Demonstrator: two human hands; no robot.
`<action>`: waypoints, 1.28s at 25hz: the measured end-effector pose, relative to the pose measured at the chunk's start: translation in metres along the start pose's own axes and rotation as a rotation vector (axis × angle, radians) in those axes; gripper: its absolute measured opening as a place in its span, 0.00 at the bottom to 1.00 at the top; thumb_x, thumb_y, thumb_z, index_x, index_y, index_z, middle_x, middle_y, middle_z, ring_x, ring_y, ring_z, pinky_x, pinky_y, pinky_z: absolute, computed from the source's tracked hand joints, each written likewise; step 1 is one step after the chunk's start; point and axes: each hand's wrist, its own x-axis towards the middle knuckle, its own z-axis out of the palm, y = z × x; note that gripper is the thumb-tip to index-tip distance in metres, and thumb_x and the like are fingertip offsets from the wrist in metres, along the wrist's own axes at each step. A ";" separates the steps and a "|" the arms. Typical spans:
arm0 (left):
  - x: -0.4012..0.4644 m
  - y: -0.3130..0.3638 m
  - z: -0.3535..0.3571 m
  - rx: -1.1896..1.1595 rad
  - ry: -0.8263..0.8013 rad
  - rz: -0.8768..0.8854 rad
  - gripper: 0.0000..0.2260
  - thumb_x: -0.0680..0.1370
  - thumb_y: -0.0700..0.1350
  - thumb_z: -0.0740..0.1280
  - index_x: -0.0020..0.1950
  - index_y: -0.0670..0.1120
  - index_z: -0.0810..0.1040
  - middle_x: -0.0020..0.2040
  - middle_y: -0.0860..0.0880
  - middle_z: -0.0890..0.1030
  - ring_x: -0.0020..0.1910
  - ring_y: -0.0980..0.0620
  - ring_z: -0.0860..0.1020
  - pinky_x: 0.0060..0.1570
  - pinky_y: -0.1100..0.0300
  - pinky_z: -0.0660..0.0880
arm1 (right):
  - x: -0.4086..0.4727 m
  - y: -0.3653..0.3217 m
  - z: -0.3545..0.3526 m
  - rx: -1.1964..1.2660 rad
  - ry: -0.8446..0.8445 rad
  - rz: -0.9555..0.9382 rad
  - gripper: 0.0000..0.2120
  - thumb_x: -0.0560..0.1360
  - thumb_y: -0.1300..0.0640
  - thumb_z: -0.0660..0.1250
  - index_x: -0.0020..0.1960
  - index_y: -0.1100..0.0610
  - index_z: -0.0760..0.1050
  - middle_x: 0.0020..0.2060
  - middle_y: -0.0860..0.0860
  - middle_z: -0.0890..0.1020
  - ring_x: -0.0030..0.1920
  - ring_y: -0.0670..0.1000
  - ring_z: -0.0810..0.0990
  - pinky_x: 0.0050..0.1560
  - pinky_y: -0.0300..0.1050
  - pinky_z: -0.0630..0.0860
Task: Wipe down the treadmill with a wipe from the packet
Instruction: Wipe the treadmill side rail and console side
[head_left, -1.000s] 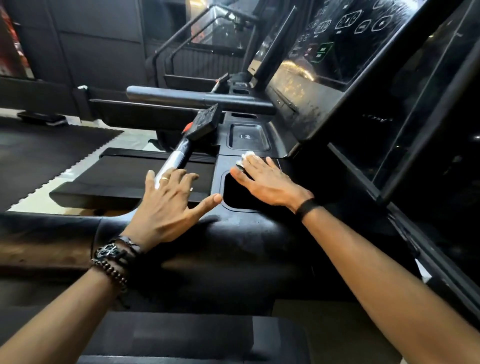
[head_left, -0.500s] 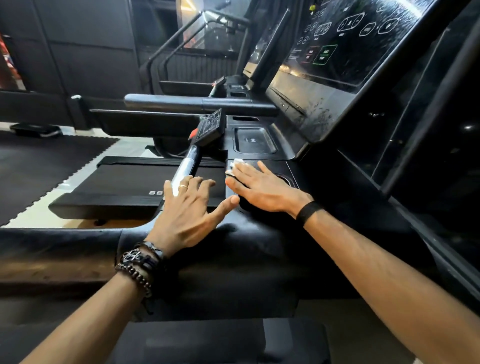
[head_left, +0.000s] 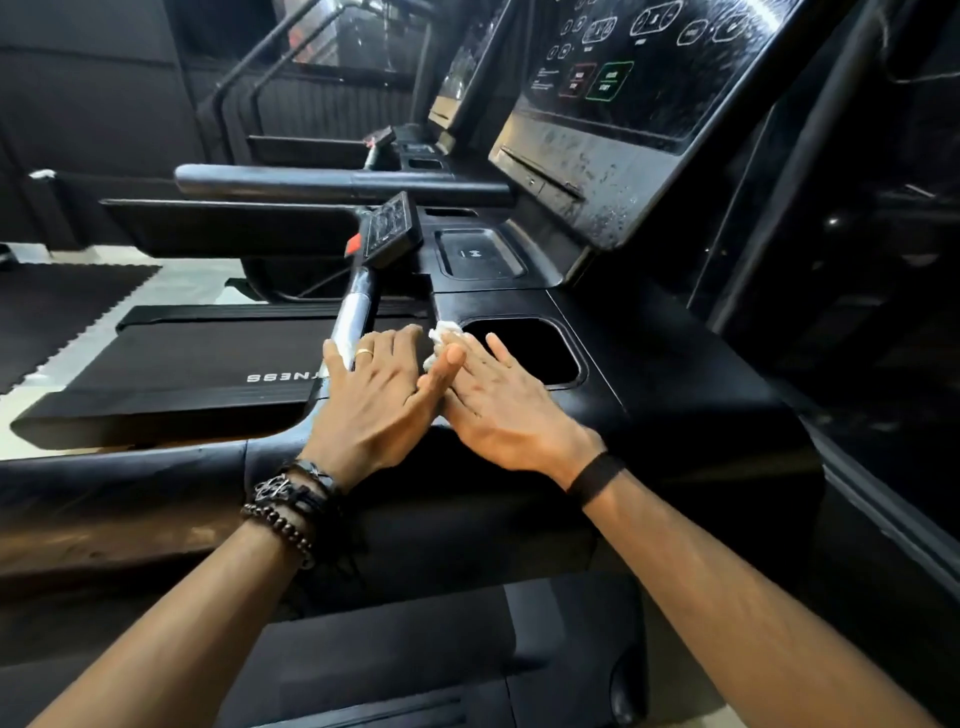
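Note:
The black treadmill console deck (head_left: 649, 374) fills the middle of the view. My right hand (head_left: 504, 405) lies flat on it, pressing a crumpled white wipe (head_left: 441, 335) under its fingertips at the left rim of the cup-holder recess (head_left: 524, 348). My left hand (head_left: 379, 400) rests palm down beside it, fingers spread against the silver handlebar (head_left: 356, 317), thumb touching my right hand. The wipes packet is not in view.
A small keypad with a red tab (head_left: 389, 231) sits atop the handlebar. Behind it lie a phone tray (head_left: 478, 254) and the smeared control screen (head_left: 623, 73). The belt (head_left: 208, 364) runs left. Another treadmill (head_left: 322, 104) stands beyond.
My right hand has slid the wipe leftward off the cup holder toward its left rim. My left hand moved right until its thumb met my right hand.

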 end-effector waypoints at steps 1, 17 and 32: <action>-0.002 0.000 0.000 0.009 0.001 0.038 0.47 0.72 0.76 0.31 0.75 0.47 0.63 0.73 0.48 0.69 0.76 0.48 0.61 0.75 0.35 0.42 | -0.011 -0.004 0.001 0.004 0.028 -0.001 0.29 0.86 0.45 0.43 0.82 0.57 0.49 0.82 0.52 0.46 0.80 0.46 0.40 0.79 0.46 0.34; -0.007 0.004 -0.003 0.076 -0.095 0.243 0.52 0.69 0.77 0.27 0.79 0.51 0.64 0.80 0.52 0.61 0.81 0.52 0.52 0.76 0.38 0.38 | -0.110 -0.035 0.036 -0.080 0.337 0.174 0.38 0.82 0.35 0.40 0.81 0.61 0.51 0.82 0.55 0.49 0.81 0.52 0.44 0.80 0.53 0.41; -0.013 0.007 -0.005 0.134 -0.100 0.316 0.51 0.70 0.78 0.29 0.79 0.49 0.64 0.80 0.51 0.62 0.80 0.50 0.56 0.77 0.42 0.42 | -0.142 -0.036 0.070 -0.068 0.515 0.238 0.33 0.84 0.40 0.44 0.80 0.60 0.56 0.81 0.53 0.54 0.81 0.54 0.51 0.78 0.62 0.46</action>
